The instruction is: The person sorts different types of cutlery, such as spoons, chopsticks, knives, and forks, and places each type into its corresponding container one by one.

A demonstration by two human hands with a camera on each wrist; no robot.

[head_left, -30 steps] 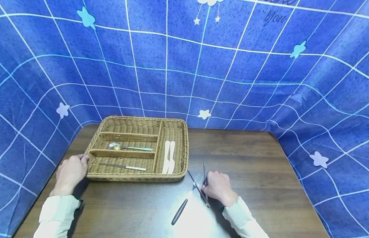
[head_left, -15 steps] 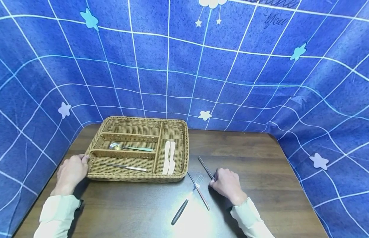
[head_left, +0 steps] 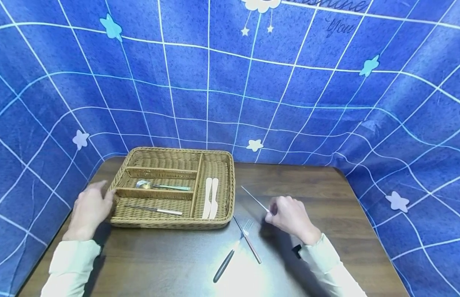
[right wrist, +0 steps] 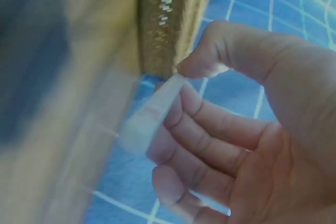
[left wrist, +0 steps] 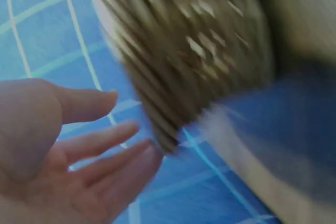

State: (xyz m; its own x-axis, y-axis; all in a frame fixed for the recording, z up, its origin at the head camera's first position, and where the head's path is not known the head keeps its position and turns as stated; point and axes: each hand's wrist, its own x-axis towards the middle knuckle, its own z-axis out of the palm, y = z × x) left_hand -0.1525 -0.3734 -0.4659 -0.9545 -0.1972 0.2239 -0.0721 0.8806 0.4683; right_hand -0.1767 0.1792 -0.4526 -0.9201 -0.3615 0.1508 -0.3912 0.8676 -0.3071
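My right hand point(head_left: 291, 214) pinches a thin chopstick point(head_left: 255, 199) between thumb and fingers, above the table right of the wicker cutlery basket point(head_left: 170, 225). In the right wrist view, the pale, thick end of this chopstick point(right wrist: 144, 127) points toward the camera. My left hand point(head_left: 89, 210) is beside the basket's left end, its fingers extended and the thumb apart in the left wrist view. A fork point(head_left: 224, 264) with a black handle lies on the table, and a chopstick point(head_left: 252, 247) with a brownish handle crosses over it.
The basket's compartments hold a spoon point(head_left: 144, 185) with a turquoise-handled piece, a thin stick with a white handle point(head_left: 169, 212), and two cream butter knives point(head_left: 213, 198). A blue curtain point(head_left: 230, 82) with white grid lines hangs behind the wooden table point(head_left: 304, 181).
My right hand has lifted the chopstick away from the crossed one and moved right, the stick turning to point up-left. My left hand has loosened its hold on the basket's edge.
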